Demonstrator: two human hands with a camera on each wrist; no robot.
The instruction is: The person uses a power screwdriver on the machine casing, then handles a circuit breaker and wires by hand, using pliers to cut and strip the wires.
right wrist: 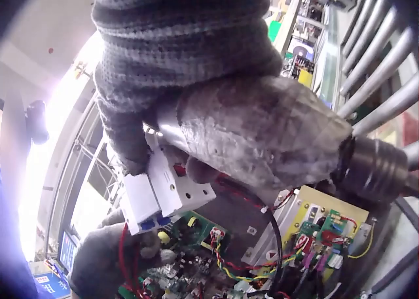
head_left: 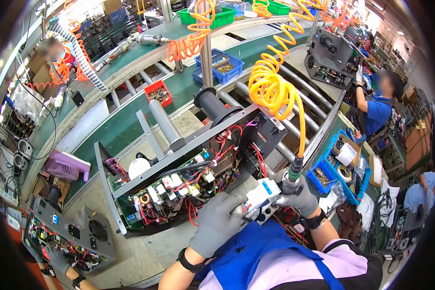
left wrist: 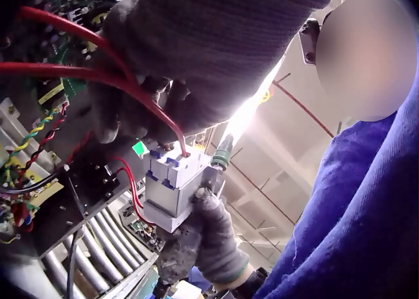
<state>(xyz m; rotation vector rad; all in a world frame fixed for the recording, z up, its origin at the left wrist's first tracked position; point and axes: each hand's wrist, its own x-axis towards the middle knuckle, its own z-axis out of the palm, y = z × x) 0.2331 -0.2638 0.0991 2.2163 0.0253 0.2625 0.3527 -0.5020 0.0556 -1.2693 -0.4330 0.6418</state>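
A white block-shaped module [head_left: 262, 193] with blue tabs is in front of the torso. My gloved right hand [head_left: 299, 195] grips a power tool [head_left: 291, 180], its body wrapped in clear film in the right wrist view [right wrist: 262, 129], while its fingers also hold the module [right wrist: 157, 194]. Red wires [left wrist: 154, 106] enter the module [left wrist: 167, 194] in the left wrist view. Close to that end, my gloved left hand [head_left: 217, 222] has its fingers curled at the wires; their exact contact is partly hidden. An opened chassis [head_left: 179, 179] with circuit boards lies beyond both hands.
A coiled yellow hose [head_left: 275, 92] hangs down to the tool. Blue bins [head_left: 345, 166] of parts stand at the right, a red bin [head_left: 158, 93] beyond the chassis. Metal rollers [head_left: 304, 87] lie behind. Another person's gloved hand [head_left: 58, 258] works at a second chassis [head_left: 89, 232], lower left.
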